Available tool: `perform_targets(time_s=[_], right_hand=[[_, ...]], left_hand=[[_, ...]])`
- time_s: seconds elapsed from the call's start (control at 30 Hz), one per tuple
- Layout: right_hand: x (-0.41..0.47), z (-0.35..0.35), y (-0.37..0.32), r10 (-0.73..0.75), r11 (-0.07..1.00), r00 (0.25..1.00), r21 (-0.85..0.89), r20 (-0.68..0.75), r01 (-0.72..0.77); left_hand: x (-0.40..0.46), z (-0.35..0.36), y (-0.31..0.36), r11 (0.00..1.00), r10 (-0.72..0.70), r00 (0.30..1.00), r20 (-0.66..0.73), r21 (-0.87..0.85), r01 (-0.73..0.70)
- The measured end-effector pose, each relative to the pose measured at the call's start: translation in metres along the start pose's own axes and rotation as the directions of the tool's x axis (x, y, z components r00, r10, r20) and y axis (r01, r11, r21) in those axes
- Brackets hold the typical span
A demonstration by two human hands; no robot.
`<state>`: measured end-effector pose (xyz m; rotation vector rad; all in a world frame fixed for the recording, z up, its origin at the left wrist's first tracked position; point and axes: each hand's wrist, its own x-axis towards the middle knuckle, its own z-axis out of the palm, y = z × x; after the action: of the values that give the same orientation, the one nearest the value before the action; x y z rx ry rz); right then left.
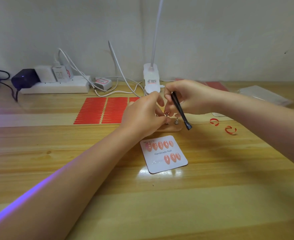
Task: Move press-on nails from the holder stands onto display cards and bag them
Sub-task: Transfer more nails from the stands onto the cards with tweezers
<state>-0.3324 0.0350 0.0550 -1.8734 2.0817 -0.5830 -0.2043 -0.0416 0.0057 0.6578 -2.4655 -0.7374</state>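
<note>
Both hands met over the wooden stand [174, 129], largely hiding it. The left hand [143, 115] pinched something unclear there; the right hand [186, 97] gripped black tweezers [180, 110]. Eight nails sat on the card [163, 154] nearby.

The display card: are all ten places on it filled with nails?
No: the display card holds five nails above, only three below.
</note>
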Motion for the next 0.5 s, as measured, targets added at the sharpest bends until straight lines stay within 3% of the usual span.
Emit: perform_targets(time_s=[0.5], right_hand=[[-0.0062,0.0037,0.0030,-0.097,0.993,0.992,-0.078,-0.080,0.091]], left_hand=[[-0.0003,0.0035,-0.0008,1.000,0.018,0.999,-0.036,-0.020,-0.019]])
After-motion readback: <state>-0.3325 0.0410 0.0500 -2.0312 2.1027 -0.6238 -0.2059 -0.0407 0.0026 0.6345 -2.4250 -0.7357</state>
